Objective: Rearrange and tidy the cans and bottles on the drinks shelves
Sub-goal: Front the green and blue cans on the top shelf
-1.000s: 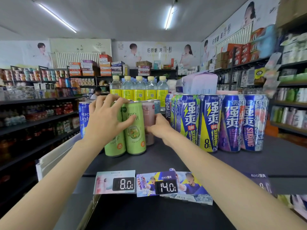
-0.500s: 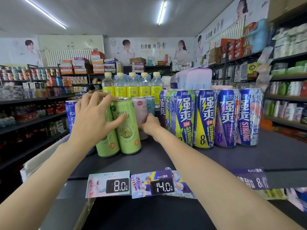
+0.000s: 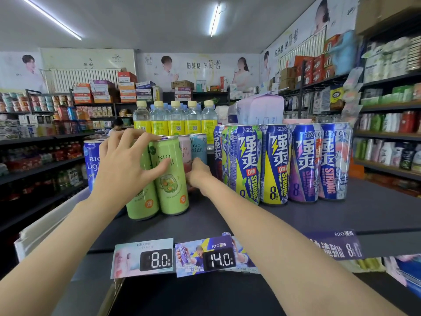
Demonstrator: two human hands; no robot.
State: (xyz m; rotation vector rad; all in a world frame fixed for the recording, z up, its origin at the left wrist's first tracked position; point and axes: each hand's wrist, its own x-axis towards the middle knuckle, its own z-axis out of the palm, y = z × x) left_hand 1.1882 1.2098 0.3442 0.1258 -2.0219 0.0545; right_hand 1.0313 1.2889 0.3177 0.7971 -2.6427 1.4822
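Note:
Two tall green RIO cans [image 3: 170, 185] stand side by side near the left of the dark top shelf [image 3: 296, 222]. My left hand [image 3: 125, 172] grips them from above, fingers over their tops and thumb on the front of the right one. Just behind them are a pink can [image 3: 185, 149] and a pale blue can [image 3: 199, 147]. My right hand [image 3: 200, 174] reaches past the green cans and holds the pink can low down, its fingertips hidden. A blue RIO Light can [image 3: 91, 160] stands left of my left hand.
A row of big blue-and-yellow and purple "Strong" cans [image 3: 275, 163] fills the shelf's right side. Yellow-labelled bottles [image 3: 175, 124] stand behind. Price tags [image 3: 145, 258] hang on the front edge. Stocked shelves line both aisles. A person [image 3: 117, 124] is far off.
Both hands stay on the same cans. The view has shifted a little, so the green cans sit slightly further left in the frame.

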